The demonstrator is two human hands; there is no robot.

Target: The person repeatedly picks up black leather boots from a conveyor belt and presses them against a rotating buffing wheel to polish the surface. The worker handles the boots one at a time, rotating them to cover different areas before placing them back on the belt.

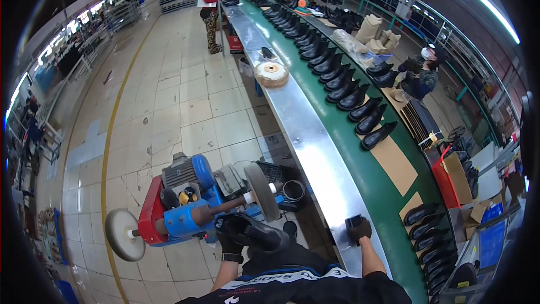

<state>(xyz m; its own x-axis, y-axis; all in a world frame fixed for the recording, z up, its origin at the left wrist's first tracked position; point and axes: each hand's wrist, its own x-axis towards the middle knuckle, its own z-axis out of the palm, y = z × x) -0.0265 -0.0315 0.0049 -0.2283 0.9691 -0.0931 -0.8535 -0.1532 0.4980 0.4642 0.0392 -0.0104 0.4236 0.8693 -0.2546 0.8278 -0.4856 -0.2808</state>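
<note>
The black leather boot (263, 236) gripped in the gloved left hand (228, 247) could scuff against the grey disc-shaped wheel (260, 191) just beyond if tilted forward, while the gloved right hand (361, 231) grasps a small black block (354, 221).

Left hand (230, 247) gloved, gripping; right hand (360, 231) outstretched.

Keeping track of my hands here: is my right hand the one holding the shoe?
No, the black shoe is in your left hand, while your right hand holds a dark block at the metal ledge.
</note>
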